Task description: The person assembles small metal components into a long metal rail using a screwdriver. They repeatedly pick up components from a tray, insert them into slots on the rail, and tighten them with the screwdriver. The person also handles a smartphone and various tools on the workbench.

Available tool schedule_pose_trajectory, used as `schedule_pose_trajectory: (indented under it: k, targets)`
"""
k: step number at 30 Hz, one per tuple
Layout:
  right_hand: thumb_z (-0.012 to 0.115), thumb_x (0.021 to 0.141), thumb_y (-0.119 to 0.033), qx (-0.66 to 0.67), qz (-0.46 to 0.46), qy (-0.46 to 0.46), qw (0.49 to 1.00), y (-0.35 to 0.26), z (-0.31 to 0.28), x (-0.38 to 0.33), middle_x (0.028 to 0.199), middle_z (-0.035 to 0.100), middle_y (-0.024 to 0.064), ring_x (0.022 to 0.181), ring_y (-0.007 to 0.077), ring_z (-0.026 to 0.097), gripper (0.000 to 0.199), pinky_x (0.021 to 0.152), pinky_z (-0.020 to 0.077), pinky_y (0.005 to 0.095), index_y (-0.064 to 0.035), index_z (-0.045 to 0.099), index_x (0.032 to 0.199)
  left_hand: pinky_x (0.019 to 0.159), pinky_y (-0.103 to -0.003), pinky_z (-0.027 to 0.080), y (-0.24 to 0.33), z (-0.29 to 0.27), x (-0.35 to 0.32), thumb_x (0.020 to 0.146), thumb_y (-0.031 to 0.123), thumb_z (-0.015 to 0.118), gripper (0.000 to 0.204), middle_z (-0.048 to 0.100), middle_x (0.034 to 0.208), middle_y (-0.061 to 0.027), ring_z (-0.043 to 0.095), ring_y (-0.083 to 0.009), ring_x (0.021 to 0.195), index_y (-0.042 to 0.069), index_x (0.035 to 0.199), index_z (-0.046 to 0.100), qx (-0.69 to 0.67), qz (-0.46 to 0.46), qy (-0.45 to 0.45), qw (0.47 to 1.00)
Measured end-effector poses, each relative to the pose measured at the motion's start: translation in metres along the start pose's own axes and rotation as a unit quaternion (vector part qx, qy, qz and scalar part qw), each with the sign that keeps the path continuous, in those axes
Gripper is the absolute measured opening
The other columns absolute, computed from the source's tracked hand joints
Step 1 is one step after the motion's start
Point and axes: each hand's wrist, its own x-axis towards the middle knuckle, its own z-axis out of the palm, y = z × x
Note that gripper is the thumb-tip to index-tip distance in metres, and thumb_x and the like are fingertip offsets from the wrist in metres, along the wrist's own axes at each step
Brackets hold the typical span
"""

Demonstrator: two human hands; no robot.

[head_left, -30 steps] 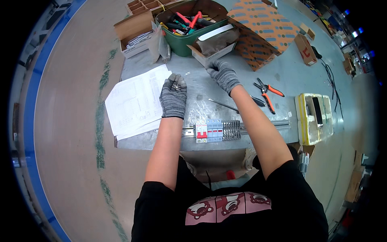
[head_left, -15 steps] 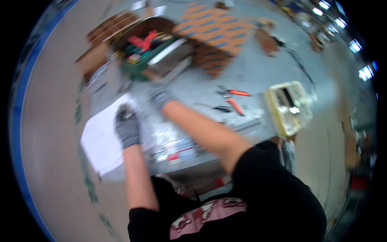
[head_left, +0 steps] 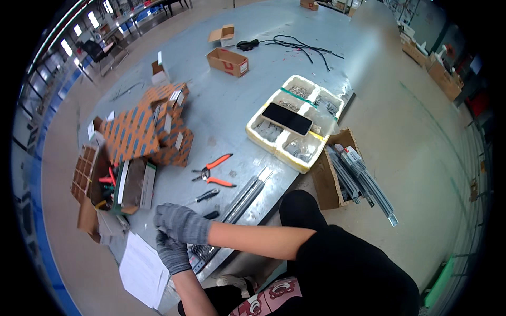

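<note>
My right hand (head_left: 184, 224) and my left hand (head_left: 173, 255), both in grey knit gloves, meet over the near-left edge of the table. The right lies over the left's fingers. Both are closed, and whatever is between them is hidden. White paper sheets (head_left: 139, 271) lie just left of the left hand. Long metal slide rails (head_left: 246, 197) run beside and partly behind my right wrist. Beyond that wrist are a black-handled tool (head_left: 207, 195), another black handle (head_left: 212, 215), and open pliers with orange handles (head_left: 221, 182).
A white foam box (head_left: 259, 139) with compartments of small metal parts carries a black phone (head_left: 287, 119). A carton (head_left: 325, 187) of rails stands off the table's right edge. Patterned cardboard (head_left: 132, 134) and a green box (head_left: 152, 184) are at left. Black cable (head_left: 300, 45) lies far back.
The view has swung right and become sharp. My hands, earlier apart with a small metallic thing at the left fingers, are now together, the right over the left.
</note>
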Motion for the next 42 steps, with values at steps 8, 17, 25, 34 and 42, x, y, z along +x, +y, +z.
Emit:
schedule_pose_trajectory:
  k: [8, 17, 25, 34, 42]
  targets:
    - [0.059, 0.077, -0.019, -0.257, 0.276, 0.119, 0.919, 0.146, -0.242, -0.125, 0.106, 0.061, 0.0164, 0.103, 0.0294, 0.058, 0.035, 0.094, 0.0429, 0.0431, -0.0073, 0.061, 0.110, 0.049, -0.023, 0.035, -0.108, 0.124, 0.038, 0.098, 0.016, 0.046, 0.023, 0.038, 0.071, 0.0019, 0.036, -0.0092, 0.056, 0.003, 0.115, 0.055, 0.067, -0.111, -0.088, 0.988]
    - [0.075, 0.067, -0.042, -0.302, 0.413, 0.072, 0.856, 0.187, -0.307, -0.191, 0.130, 0.049, 0.0177, 0.124, 0.0380, 0.042, 0.084, 0.107, 0.0307, 0.0525, -0.0086, 0.044, 0.138, 0.046, -0.019, 0.027, -0.266, 0.266, 0.148, 0.097, 0.020, 0.053, 0.027, 0.032, 0.069, 0.0058, 0.030, -0.0047, 0.056, 0.002, 0.116, 0.057, 0.335, -0.205, -0.226, 0.891]
    - [0.067, 0.076, -0.050, -0.248, 0.360, 0.160, 0.885, 0.177, -0.290, -0.198, 0.126, 0.049, 0.0172, 0.121, 0.0367, 0.042, 0.076, 0.102, 0.0291, 0.0560, -0.0073, 0.046, 0.136, 0.074, -0.032, 0.047, -0.338, 0.339, 0.215, 0.097, 0.026, 0.050, 0.029, 0.062, 0.085, -0.0081, 0.059, -0.0193, 0.079, 0.003, 0.109, 0.064, 0.814, 0.027, -0.408, 0.412]
    - [0.072, 0.074, -0.020, 0.076, -0.046, 0.332, 0.939, 0.105, -0.236, -0.139, 0.103, 0.066, 0.0058, 0.094, 0.0270, 0.064, 0.033, 0.073, 0.0532, 0.0419, -0.0152, 0.066, 0.106, 0.076, -0.043, 0.052, -0.417, 0.332, 0.233, 0.091, 0.021, 0.049, 0.030, 0.068, 0.093, -0.0149, 0.066, -0.0326, 0.084, 0.019, 0.118, 0.063, 0.866, 0.018, -0.500, -0.010]
    - [0.058, 0.079, -0.016, 0.159, -0.028, 0.213, 0.964, 0.110, -0.173, -0.162, 0.092, 0.064, 0.0069, 0.080, 0.0257, 0.063, 0.019, 0.070, 0.0522, 0.0378, -0.0091, 0.068, 0.094, 0.076, -0.044, 0.052, -0.385, 0.341, 0.254, 0.088, 0.016, 0.050, 0.037, 0.068, 0.091, -0.0143, 0.066, -0.0342, 0.084, 0.018, 0.123, 0.061, 0.895, 0.061, -0.438, 0.061]
